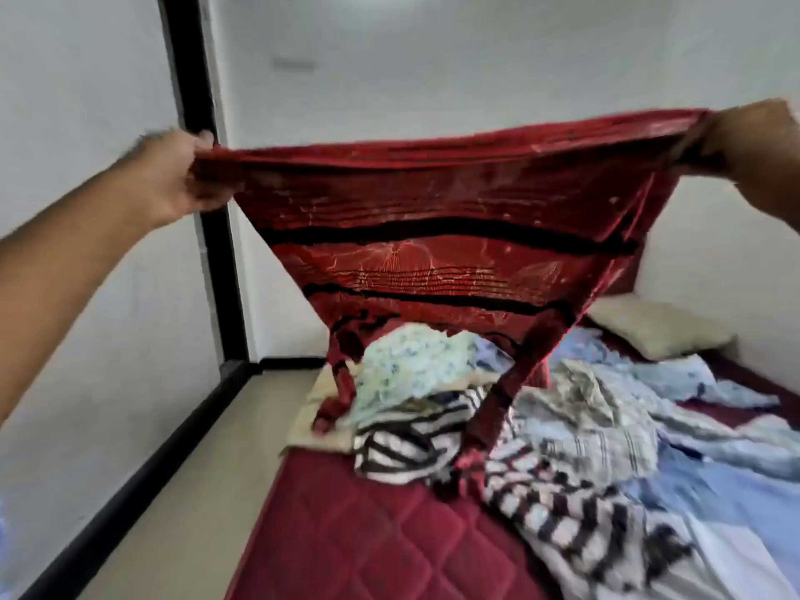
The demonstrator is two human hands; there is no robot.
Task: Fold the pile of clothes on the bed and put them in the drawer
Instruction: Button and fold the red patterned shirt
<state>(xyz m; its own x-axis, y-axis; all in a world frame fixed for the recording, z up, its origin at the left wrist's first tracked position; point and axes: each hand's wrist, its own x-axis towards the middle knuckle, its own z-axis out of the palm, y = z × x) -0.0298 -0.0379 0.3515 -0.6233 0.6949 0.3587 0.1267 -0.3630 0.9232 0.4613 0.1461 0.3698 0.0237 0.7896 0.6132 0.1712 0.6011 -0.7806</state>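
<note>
The step in hand looks like spreading one garment before folding it: a red patterned cloth is stretched in the air above the bed, its lower ends trailing onto the pile of clothes at the middle of the mattress. The left hand and right hand each hold a top corner, fingers curled closed around the bunched fabric. Next it likely needs laying flat or halving; no drawer is in view.
</note>
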